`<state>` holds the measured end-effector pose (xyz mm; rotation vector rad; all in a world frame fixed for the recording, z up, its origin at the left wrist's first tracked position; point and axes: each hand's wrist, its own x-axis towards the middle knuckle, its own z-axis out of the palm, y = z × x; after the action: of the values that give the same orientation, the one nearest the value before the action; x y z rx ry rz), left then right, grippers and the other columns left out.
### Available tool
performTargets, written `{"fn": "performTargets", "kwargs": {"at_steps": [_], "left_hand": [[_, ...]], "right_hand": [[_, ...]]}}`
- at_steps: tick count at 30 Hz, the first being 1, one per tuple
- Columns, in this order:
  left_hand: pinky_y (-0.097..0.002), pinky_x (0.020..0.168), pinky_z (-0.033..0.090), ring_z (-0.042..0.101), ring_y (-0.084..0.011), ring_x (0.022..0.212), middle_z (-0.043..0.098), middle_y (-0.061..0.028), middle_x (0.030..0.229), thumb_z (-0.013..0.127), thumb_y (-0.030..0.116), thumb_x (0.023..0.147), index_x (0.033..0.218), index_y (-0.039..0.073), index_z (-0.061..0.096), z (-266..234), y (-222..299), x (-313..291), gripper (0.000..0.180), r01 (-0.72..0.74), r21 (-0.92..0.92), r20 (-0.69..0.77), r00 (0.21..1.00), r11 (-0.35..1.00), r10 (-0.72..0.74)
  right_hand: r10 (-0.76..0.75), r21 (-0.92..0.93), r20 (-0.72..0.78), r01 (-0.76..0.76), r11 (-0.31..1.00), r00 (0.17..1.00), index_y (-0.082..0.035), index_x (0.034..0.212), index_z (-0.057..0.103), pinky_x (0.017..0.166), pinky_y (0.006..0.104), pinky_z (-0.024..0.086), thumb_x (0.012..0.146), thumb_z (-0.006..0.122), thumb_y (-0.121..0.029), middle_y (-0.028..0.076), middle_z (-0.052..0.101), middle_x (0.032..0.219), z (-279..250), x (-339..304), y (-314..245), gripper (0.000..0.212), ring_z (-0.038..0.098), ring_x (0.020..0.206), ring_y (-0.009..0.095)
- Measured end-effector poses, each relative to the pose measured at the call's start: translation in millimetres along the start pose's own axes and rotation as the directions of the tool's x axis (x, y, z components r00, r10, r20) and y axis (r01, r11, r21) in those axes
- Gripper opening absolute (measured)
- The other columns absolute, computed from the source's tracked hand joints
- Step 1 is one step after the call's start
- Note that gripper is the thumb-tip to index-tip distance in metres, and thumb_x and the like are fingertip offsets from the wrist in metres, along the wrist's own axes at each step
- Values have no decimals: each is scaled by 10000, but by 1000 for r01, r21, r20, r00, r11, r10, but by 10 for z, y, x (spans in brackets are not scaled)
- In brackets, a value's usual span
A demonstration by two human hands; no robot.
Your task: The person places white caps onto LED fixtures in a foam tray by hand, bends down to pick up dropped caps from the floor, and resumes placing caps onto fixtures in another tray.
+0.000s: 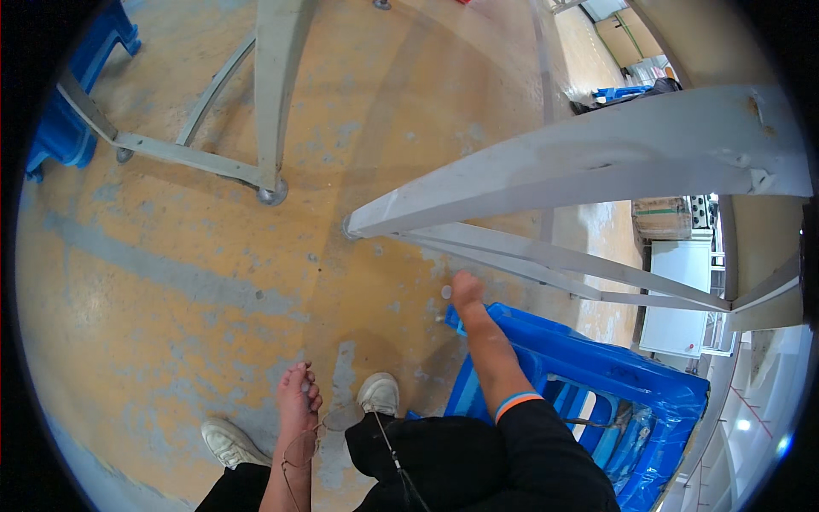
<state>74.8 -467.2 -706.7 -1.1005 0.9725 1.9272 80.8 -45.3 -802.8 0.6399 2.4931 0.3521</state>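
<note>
My left hand [298, 398] is low over the floor, palm turned up and fingers curled around a small pale round piece [305, 386]. My right hand [466, 291] reaches down past the corner of a blue plastic stool [589, 334]. Its fingers look bunched together, and their tips are hidden from above. Just left of that hand is a small whitish disc [446, 292]; whether the fingers touch it is unclear. A thin cord [388, 439] hangs in front of me, and a loop of it lies by my left wrist.
A grey metal table leg [529, 162] slants close beyond my right hand, with lower bars [563, 264] beside it. Another metal frame [275, 111] stands at the far left, near more blue stools [64, 128]. My shoes [379, 394] rest on the worn yellowish floor [171, 324].
</note>
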Motion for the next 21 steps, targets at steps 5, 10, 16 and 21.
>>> {"fn": "performTargets", "kwargs": {"at_steps": [5, 10, 16, 21], "left_hand": [[-189, 390, 293, 411, -58, 503, 488, 21, 740, 566, 257, 883, 1021, 108, 542, -31, -9, 43, 204, 6, 23, -29, 1000, 1000, -5], [-185, 398, 291, 408, -55, 510, 483, 24, 744, 571, 258, 881, 1028, 111, 540, -71, 35, 26, 210, 14, 39, -38, 999, 999, -13], [-186, 383, 282, 398, -55, 485, 495, 14, 738, 549, 213, 904, 984, 94, 547, -111, 62, 10, 143, -4, -43, -76, 997, 999, 1], [-188, 387, 280, 396, -55, 487, 503, 14, 731, 553, 203, 898, 961, 91, 556, -86, 40, 1, 128, -2, -49, -69, 998, 999, -1]], "right_hand": [[88, 205, 63, -99, 974, 994, 22, 967, 635, 741, 407, 534, 738, 628, -237, 247, 627, 993, 154, 261, 373, 346, 640, 870, 367], [251, 367, 298, -353, 861, 921, 54, 954, 653, 650, 386, 555, 739, 659, -333, 249, 650, 927, 23, 324, 333, 443, 665, 782, 338], [251, 473, 475, -485, 736, 843, 11, 970, 677, 589, 346, 553, 733, 656, -397, 159, 678, 865, -249, 161, 199, 472, 661, 631, 252], [293, 473, 467, -516, 714, 834, -14, 841, 684, 573, 338, 539, 683, 703, -396, 109, 681, 754, -243, 159, 154, 414, 656, 600, 198]]}}
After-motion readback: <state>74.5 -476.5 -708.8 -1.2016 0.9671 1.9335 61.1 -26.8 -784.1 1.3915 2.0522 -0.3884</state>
